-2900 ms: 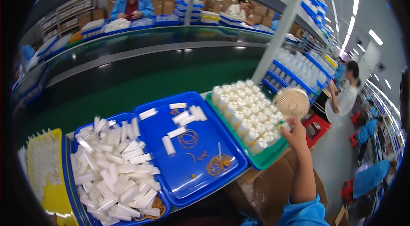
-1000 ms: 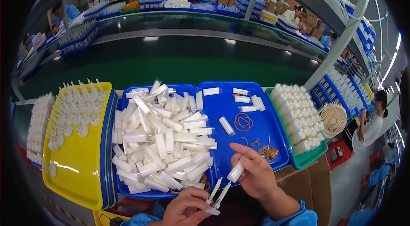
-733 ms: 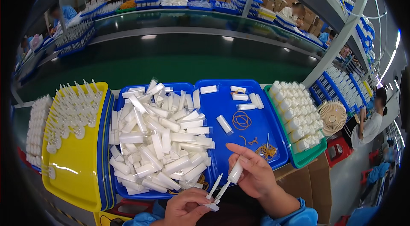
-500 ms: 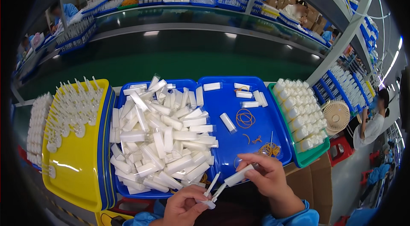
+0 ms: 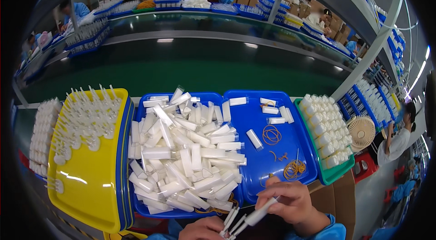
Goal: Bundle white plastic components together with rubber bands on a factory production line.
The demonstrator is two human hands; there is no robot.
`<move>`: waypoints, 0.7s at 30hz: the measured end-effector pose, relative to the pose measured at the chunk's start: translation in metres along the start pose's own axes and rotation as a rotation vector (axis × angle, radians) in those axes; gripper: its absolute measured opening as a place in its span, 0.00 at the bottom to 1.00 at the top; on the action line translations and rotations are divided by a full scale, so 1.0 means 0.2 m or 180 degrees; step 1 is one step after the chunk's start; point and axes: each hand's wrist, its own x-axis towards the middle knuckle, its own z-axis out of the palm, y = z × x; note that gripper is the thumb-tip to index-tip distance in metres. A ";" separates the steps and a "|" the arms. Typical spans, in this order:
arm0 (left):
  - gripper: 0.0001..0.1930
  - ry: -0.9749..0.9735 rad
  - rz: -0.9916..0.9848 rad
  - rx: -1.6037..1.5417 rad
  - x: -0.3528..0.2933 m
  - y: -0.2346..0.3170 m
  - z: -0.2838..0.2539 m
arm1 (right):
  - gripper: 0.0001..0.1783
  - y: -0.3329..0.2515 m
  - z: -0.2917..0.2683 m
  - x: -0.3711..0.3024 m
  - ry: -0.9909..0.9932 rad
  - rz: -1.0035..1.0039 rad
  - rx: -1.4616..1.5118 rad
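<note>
Low in the view, my left hand (image 5: 202,229) grips a white pronged plastic part (image 5: 230,218) whose thin stems point up and away; its base is mostly hidden by my fingers and the picture edge. My right hand (image 5: 290,199) pinches a white oblong sleeve (image 5: 260,213), tilted, its lower end at one of the stems. I cannot tell whether the stem is inside it. Beyond my left hand, a blue tray (image 5: 136,149) is heaped with white oblong pieces (image 5: 193,156) in clear wrap. Past my right hand lies a second blue tray (image 5: 290,140) with several wrapped pieces and rubber bands (image 5: 294,170).
At left, a stacked yellow tray (image 5: 86,185) carries upright white stemmed parts (image 5: 91,113). At right stand a green tray (image 5: 338,174) of bundled white pieces, a round beige fan (image 5: 361,132) and a cardboard box (image 5: 338,201). A dark green conveyor belt (image 5: 190,67) crosses ahead; co-workers sit beyond.
The trays appear shifted right and slightly lower in the picture. Both hands sit lower, still holding the pronged part and the sleeve; the left hand is now partly cut off by the lower edge.
</note>
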 end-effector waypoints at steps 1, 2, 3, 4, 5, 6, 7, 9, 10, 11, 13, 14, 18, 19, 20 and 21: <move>0.04 -0.0018 0.0063 -0.0022 0.00 0.01 0.00 | 0.16 -0.01 0.04 0.01 0.0165 0.0206 0.0581; 0.04 -0.0033 0.0126 -0.0042 0.00 0.01 -0.01 | 0.17 -0.01 0.07 0.01 0.0326 0.0411 0.1164; 0.04 -0.0016 0.0123 0.0160 -0.01 0.01 -0.02 | 0.16 -0.01 0.06 0.03 0.0278 0.0072 0.0333; 0.04 0.0035 0.0106 0.0158 -0.02 0.00 -0.02 | 0.16 -0.02 0.07 0.03 0.0241 0.0049 0.0293; 0.04 0.0087 0.0088 0.0157 -0.02 0.00 -0.03 | 0.16 -0.04 0.08 0.04 0.0202 0.0026 0.0254; 0.03 0.0142 0.0070 0.0156 -0.03 0.00 -0.03 | 0.16 -0.05 0.09 0.04 0.0161 0.0005 0.0216; 0.03 0.0147 0.0156 0.0200 -0.03 -0.01 -0.04 | 0.14 -0.05 0.12 0.06 0.0043 0.0043 0.0442; 0.03 0.0108 0.0304 0.0270 -0.02 -0.01 -0.04 | 0.14 -0.03 0.17 0.06 -0.0251 -0.0289 0.0110; 0.03 0.0116 0.0318 0.0249 -0.02 -0.01 -0.05 | 0.14 -0.02 0.21 0.08 -0.0235 -0.0643 0.0010; 0.03 0.0121 0.0330 0.0224 -0.02 0.00 -0.05 | 0.13 0.01 0.22 0.06 -0.0358 -0.0474 0.0295; 0.03 0.0094 0.0292 0.0293 -0.01 0.04 -0.08 | 0.17 -0.01 0.19 0.12 -0.0636 -0.0663 0.0034; 0.04 0.0195 0.0271 0.0431 -0.02 0.04 -0.09 | 0.20 -0.02 0.17 0.17 -0.0769 -0.0754 -0.0102; 0.08 0.0720 0.0317 0.0603 -0.02 0.06 -0.13 | 0.21 0.03 0.11 0.43 -0.0541 -0.0640 -0.1151; 0.09 0.0888 0.0356 0.0335 0.00 0.06 -0.10 | 0.18 0.06 0.11 0.51 -0.0374 -0.0826 -0.2026; 0.11 0.1055 0.0394 0.0067 0.01 0.06 -0.08 | 0.16 0.09 0.10 0.55 -0.0549 -0.0822 -0.2558; 0.11 0.1063 0.0344 0.0139 0.00 0.07 -0.07 | 0.14 0.12 0.11 0.59 -0.0752 -0.0821 -0.3047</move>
